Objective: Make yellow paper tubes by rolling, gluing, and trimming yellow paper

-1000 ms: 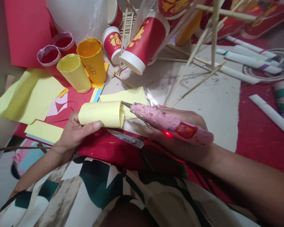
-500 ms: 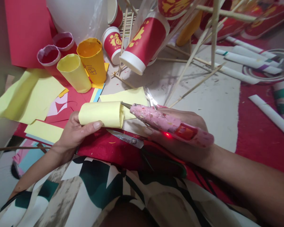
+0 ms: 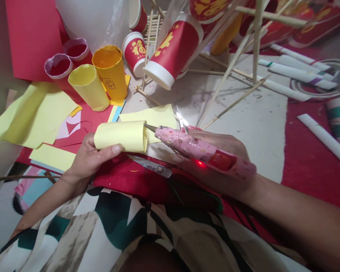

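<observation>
My left hand (image 3: 95,156) holds a pale yellow paper tube (image 3: 119,136) on its side, thumb along its lower front and the other fingers hidden behind it. The tube's open end faces right. In my right hand (image 3: 229,151) is a pink hot glue gun (image 3: 192,145) with a red light glowing beneath it. Its metal nozzle is at the upper rim of the tube's open end. Under the tube lies a yellow paper sheet (image 3: 158,113). Dark-handled scissors (image 3: 151,165) rest on the red cloth just below, and small scissors (image 3: 183,120) lie behind the glue gun.
Several paper cups stand at the back left, among them a yellow cup (image 3: 89,88) and an orange cup (image 3: 110,73). Red printed cups (image 3: 175,49) in plastic and a wooden stick frame (image 3: 229,71) rise behind. White paper rolls (image 3: 300,73) lie at right.
The glue gun's nozzle has shifted very slightly left along the tube's rim. My left hand and the tube stay almost still.
</observation>
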The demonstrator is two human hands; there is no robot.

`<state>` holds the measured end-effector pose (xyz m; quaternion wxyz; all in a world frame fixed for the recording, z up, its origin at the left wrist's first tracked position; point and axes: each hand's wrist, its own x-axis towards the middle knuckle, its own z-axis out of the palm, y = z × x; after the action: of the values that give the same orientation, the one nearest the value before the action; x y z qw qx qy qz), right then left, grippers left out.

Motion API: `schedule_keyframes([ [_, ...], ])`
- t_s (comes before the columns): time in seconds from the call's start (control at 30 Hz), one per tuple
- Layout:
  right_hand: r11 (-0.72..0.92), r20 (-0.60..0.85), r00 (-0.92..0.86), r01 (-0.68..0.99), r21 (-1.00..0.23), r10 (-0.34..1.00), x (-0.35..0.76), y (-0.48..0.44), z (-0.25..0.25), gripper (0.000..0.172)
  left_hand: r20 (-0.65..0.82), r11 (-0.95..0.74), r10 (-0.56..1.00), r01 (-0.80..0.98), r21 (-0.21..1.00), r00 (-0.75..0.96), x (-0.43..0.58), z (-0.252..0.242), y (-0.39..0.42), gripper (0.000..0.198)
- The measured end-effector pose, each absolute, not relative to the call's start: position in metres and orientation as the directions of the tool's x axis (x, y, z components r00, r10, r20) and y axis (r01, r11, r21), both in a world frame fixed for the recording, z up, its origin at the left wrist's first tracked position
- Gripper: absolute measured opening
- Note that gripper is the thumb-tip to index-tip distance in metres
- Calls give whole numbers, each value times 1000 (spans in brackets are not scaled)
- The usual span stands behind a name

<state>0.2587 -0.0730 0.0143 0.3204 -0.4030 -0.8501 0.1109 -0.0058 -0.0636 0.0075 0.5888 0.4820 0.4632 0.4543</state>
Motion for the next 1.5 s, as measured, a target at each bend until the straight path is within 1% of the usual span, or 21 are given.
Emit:
schedule_keyframes([
  [0.1, 649, 459, -464, 613, -451, 757, 258, -74, 15, 34, -103, 119, 982, -96, 988, 160, -6, 7, -63, 20],
  [0.27, 633, 403, -489, 619, -465, 774, 258, -75, 18, 25, -120, 137, 980, -98, 986, 159, -8, 7, -64, 21],
  [0.37, 637, 403, -493, 615, -465, 771, 259, -74, 19, 21, -118, 132, 982, -83, 988, 147, -8, 7, -64, 22],
  [0.57, 630, 386, -498, 621, -466, 776, 260, -75, 17, 21, -130, 144, 980, -87, 986, 148, -8, 7, -64, 22],
  [0.77, 604, 390, -462, 615, -506, 797, 260, -77, 12, 17, -135, 151, 979, -104, 983, 152, -8, 6, -63, 22],
  [0.9, 589, 391, -442, 643, -490, 807, 260, -78, 11, 18, -133, 147, 981, -100, 984, 139, -7, 5, -63, 20],
  [1.17, 595, 387, -453, 639, -487, 803, 260, -77, 11, 16, -151, 160, 981, -66, 985, 120, -6, 5, -64, 22],
  [1.3, 591, 386, -449, 648, -481, 806, 259, -77, 12, 21, -166, 173, 979, -57, 983, 117, -7, 5, -64, 24],
  [1.5, 612, 393, -470, 632, -475, 790, 258, -77, 16, 25, -156, 165, 981, -75, 983, 115, -5, 6, -65, 22],
])
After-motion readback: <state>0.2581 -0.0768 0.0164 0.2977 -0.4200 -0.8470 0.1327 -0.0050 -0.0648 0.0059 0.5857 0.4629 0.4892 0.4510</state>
